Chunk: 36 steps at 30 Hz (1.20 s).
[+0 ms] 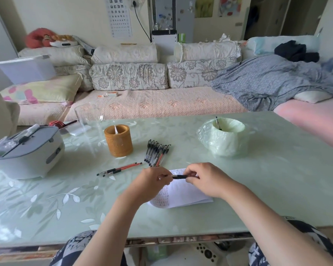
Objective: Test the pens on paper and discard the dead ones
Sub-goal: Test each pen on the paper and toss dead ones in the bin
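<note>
A black pen [179, 176] lies level between both hands, just above the white paper [185, 194]. My left hand [154, 179] pinches its left end and my right hand [204, 176] grips its right end. A bunch of several black pens [157, 153] lies on the table beyond the paper. Two or three pens with red barrels [119, 169] lie to the left. The small bin with a pale green bag [224, 137] stands at the right and has one pen [218, 122] sticking out of it.
A brown wooden pen holder [118, 141] stands left of the pen bunch. A grey-white lidded box [27, 152] sits at the far left, a clear glass [88, 116] behind it. The green glass table [65, 198] fronts a sofa [142, 104].
</note>
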Available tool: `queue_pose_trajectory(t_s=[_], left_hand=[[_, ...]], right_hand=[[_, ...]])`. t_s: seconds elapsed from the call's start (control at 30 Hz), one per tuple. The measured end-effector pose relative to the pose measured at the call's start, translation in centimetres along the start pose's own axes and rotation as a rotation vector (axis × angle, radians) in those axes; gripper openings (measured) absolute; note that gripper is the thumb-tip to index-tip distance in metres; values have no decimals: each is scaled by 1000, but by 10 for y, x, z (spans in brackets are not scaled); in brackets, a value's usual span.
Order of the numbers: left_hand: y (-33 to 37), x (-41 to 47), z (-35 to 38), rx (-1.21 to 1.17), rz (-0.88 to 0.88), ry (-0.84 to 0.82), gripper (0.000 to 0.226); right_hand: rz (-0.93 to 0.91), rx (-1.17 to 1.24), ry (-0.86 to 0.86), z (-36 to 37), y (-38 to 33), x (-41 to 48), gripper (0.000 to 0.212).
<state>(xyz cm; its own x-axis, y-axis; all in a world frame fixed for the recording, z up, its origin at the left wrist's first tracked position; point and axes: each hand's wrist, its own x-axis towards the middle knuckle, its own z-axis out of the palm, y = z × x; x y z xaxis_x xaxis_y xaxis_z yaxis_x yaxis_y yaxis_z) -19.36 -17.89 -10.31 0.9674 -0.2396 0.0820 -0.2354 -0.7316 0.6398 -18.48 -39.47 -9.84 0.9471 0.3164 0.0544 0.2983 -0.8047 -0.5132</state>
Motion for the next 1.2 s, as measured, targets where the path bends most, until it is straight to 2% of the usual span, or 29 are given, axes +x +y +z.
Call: queue_pose_trajectory(t_s=[0.3, 0.53, 0.7, 0.9, 1.03, 1.2], left_hand=[[5, 19, 19, 47, 45, 81, 9], [3, 37, 21, -1, 65, 15, 4], [1, 49, 23, -68, 80, 32, 5], [-7, 56, 25, -129, 54, 27, 6], [-11, 57, 23, -120, 58, 31, 6], [-18, 56, 28, 11, 106, 37, 5]], right_hand=[[-62, -22, -60, 17, 10, 12, 15], [-101, -13, -61, 16, 19, 34, 20], [-99, 32, -62, 14, 24, 46, 23], [-84, -91, -62, 16, 27, 57, 23], [-88, -128, -38, 15, 26, 58, 22], [-50, -113, -71, 18, 30, 57, 29]])
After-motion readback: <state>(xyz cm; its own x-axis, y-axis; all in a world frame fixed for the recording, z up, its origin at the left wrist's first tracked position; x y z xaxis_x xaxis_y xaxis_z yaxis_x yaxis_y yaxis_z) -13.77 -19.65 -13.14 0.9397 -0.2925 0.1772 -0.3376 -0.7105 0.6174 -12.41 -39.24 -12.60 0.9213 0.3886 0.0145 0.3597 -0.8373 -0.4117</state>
